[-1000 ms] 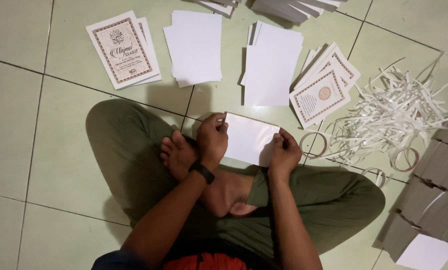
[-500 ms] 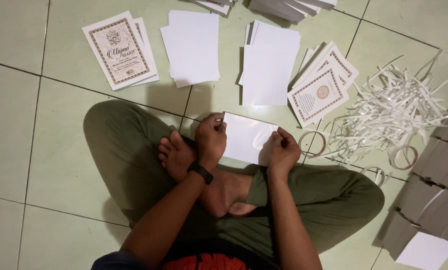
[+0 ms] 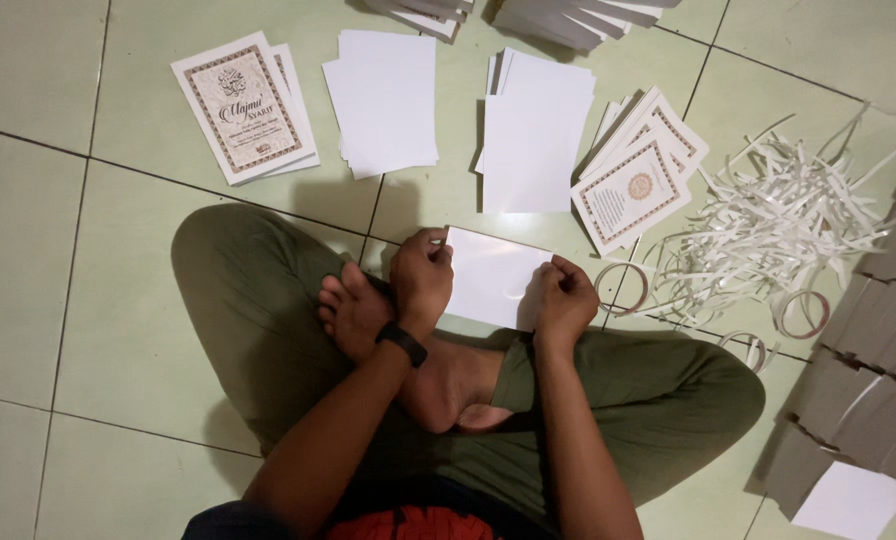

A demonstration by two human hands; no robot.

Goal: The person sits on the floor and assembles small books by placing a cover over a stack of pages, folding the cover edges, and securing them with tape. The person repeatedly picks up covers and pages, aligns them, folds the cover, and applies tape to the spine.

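Left hand (image 3: 423, 275) and right hand (image 3: 565, 297), fingers curled closed, each pinch 1 edge of the white sheet (image 3: 493, 275).

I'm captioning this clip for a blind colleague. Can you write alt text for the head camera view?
A person sitting cross-legged on a pale tiled floor holds a white sheet by its two ends, left hand and right hand. Ahead lie stacks of blank white sheets, printed bordered covers, and to the right a heap of paper strips.
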